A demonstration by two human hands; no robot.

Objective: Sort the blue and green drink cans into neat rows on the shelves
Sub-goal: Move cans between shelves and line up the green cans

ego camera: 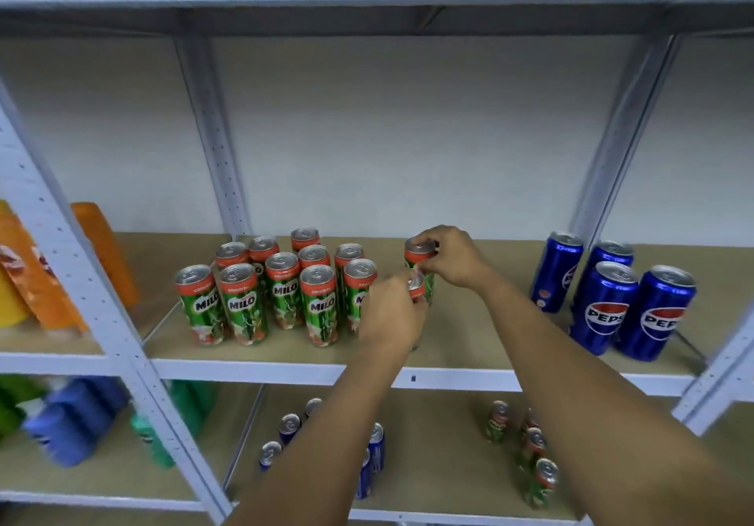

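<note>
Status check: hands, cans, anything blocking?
Left hand and right hand each grip a green can. Green group left, blue cans right. Nothing blocking.

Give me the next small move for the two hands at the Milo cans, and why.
Probably slide both held cans left against the cluster of green Milo cans. The left hand grips one green Milo can by its top; the right hand pinches the rim of another green can behind it. Both sit apart from the cluster, on the middle shelf.

Things I can't see well

My left hand (389,313) covers most of one green can (417,285). The orange packs (36,276) and blue bottles (73,419) at the left are blurry and cut off. My arm hides some blue cans (369,460) below.
</note>
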